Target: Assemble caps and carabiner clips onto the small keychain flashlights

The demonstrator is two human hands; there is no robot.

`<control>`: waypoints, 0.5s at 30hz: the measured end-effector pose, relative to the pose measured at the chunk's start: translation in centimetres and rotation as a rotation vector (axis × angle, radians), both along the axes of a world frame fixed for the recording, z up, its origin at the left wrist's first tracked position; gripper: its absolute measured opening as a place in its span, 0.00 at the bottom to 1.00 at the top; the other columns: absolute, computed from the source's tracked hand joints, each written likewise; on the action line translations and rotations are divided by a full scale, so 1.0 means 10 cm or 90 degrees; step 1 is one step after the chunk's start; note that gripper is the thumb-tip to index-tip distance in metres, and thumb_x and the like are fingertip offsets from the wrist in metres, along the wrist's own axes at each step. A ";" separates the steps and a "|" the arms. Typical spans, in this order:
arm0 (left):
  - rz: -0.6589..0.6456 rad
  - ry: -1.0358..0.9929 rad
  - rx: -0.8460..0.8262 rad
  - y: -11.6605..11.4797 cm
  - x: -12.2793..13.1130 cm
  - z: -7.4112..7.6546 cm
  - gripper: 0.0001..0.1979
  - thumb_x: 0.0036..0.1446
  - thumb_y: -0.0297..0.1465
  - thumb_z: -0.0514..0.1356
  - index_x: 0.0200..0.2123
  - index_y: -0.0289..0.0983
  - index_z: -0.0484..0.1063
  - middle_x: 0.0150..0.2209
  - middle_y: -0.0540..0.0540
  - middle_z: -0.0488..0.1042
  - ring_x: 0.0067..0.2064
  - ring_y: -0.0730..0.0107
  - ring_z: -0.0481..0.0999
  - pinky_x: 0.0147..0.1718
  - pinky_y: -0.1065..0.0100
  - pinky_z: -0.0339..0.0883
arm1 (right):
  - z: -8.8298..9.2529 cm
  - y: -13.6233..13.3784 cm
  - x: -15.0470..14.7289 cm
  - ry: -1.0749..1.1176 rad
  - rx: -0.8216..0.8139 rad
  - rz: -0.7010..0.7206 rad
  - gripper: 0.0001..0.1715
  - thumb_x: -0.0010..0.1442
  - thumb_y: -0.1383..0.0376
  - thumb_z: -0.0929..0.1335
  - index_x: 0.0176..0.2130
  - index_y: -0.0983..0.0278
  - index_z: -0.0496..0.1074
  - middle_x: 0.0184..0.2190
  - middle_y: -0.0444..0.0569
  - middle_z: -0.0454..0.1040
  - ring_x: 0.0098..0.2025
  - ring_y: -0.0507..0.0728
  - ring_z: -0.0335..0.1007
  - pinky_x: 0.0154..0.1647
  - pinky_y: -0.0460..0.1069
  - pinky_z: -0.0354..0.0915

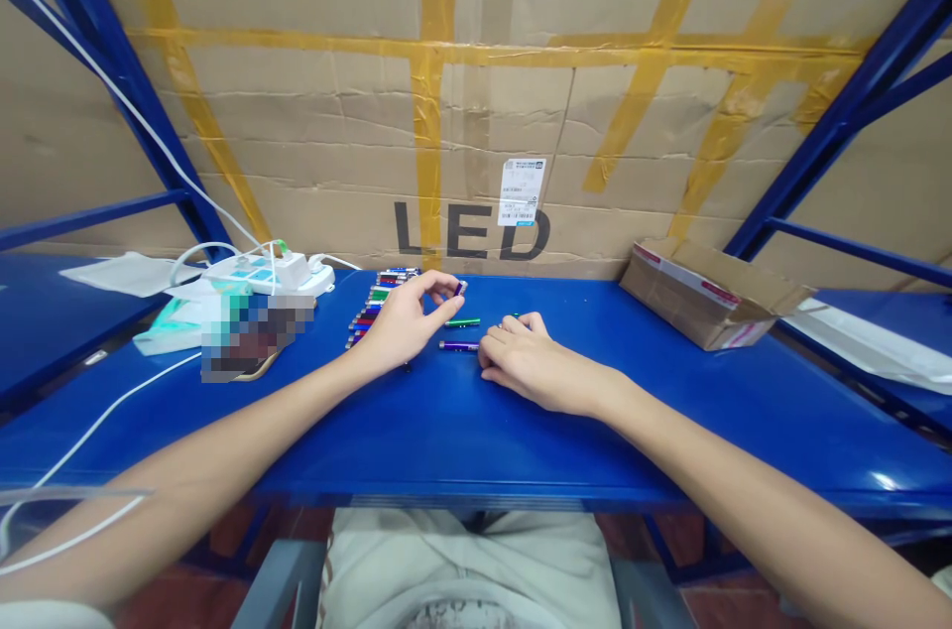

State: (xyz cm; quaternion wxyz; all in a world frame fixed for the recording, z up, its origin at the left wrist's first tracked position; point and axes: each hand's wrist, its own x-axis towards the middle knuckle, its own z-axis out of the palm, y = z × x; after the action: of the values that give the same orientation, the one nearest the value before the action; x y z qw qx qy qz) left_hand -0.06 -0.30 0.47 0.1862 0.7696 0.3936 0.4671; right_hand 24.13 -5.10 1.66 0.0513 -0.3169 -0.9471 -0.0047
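Observation:
My left hand [406, 319] is raised a little above the table, its thumb and fingers pinching a small dark purple metal tube [460, 289], pen-shaped. Beneath and beside that hand lies a row of similar slim tubes [364, 319] in blue, red, green and silver, partly hidden by it. My right hand [530, 363] rests on the table with curled fingers around the right end of a purple-blue tube [457, 345]. A green tube [464, 322] lies just behind that one, between the hands. A bit of green shows behind the right-hand fingers.
On the left are a white power strip [297, 274] with cables, a teal-and-white packet [175, 319] and a blurred phone-like object [257, 341]. An open cardboard box [699, 297] stands at the right. Behind the blue table [416, 440] rises a large taped carton [334, 133].

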 end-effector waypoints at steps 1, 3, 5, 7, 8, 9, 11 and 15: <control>-0.005 0.000 -0.001 0.00 0.00 0.00 0.15 0.66 0.42 0.65 0.48 0.38 0.80 0.44 0.44 0.84 0.43 0.62 0.80 0.38 0.64 0.71 | 0.01 0.01 0.00 0.009 -0.004 0.001 0.11 0.79 0.65 0.64 0.43 0.64 0.72 0.43 0.55 0.78 0.45 0.63 0.62 0.50 0.58 0.48; -0.016 0.000 -0.005 0.00 0.01 -0.01 0.15 0.66 0.42 0.65 0.48 0.38 0.80 0.44 0.44 0.84 0.43 0.62 0.80 0.40 0.64 0.71 | 0.02 0.03 0.01 0.022 -0.005 0.003 0.11 0.78 0.64 0.65 0.42 0.63 0.74 0.44 0.54 0.79 0.46 0.63 0.62 0.50 0.57 0.48; -0.022 0.001 -0.010 0.00 0.01 -0.02 0.15 0.66 0.42 0.65 0.49 0.38 0.79 0.44 0.44 0.84 0.44 0.62 0.80 0.42 0.63 0.71 | 0.02 0.05 0.03 0.032 0.004 0.007 0.11 0.78 0.64 0.66 0.43 0.63 0.76 0.44 0.54 0.79 0.46 0.63 0.61 0.50 0.57 0.48; -0.023 0.002 -0.012 0.00 0.01 -0.02 0.15 0.67 0.42 0.65 0.49 0.38 0.79 0.45 0.44 0.83 0.44 0.62 0.79 0.42 0.63 0.71 | 0.02 0.07 0.04 0.039 0.018 0.016 0.11 0.78 0.63 0.66 0.44 0.63 0.77 0.44 0.54 0.79 0.47 0.63 0.61 0.51 0.58 0.48; -0.024 0.003 -0.011 0.00 0.01 -0.02 0.15 0.67 0.42 0.65 0.49 0.38 0.79 0.45 0.44 0.83 0.44 0.62 0.79 0.43 0.62 0.71 | 0.01 0.08 0.05 0.040 0.023 0.023 0.11 0.78 0.63 0.66 0.44 0.63 0.77 0.43 0.54 0.79 0.47 0.63 0.61 0.51 0.58 0.48; -0.025 0.002 -0.011 0.00 0.01 -0.02 0.15 0.67 0.41 0.65 0.49 0.38 0.79 0.45 0.44 0.83 0.44 0.62 0.79 0.43 0.62 0.71 | 0.00 0.09 0.05 0.039 0.029 0.031 0.12 0.78 0.64 0.65 0.44 0.63 0.78 0.43 0.54 0.79 0.47 0.63 0.61 0.51 0.58 0.48; -0.028 0.001 -0.008 0.00 0.01 -0.02 0.14 0.67 0.41 0.65 0.49 0.38 0.79 0.45 0.44 0.83 0.45 0.61 0.79 0.45 0.61 0.72 | -0.01 0.09 0.05 0.039 0.035 0.044 0.14 0.79 0.64 0.64 0.44 0.62 0.78 0.42 0.54 0.79 0.47 0.63 0.61 0.51 0.58 0.47; -0.039 0.003 -0.004 -0.01 0.02 -0.01 0.14 0.67 0.41 0.65 0.48 0.38 0.79 0.46 0.43 0.83 0.45 0.60 0.80 0.49 0.59 0.73 | 0.00 0.08 0.05 0.042 0.026 0.046 0.13 0.78 0.65 0.64 0.43 0.62 0.78 0.40 0.54 0.78 0.46 0.63 0.61 0.51 0.58 0.48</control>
State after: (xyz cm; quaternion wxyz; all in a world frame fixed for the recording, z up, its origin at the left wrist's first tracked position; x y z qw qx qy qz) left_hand 0.09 -0.45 0.37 0.2017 0.7819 0.3718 0.4580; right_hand 24.59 -4.26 1.63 0.0894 -0.2812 -0.9554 -0.0119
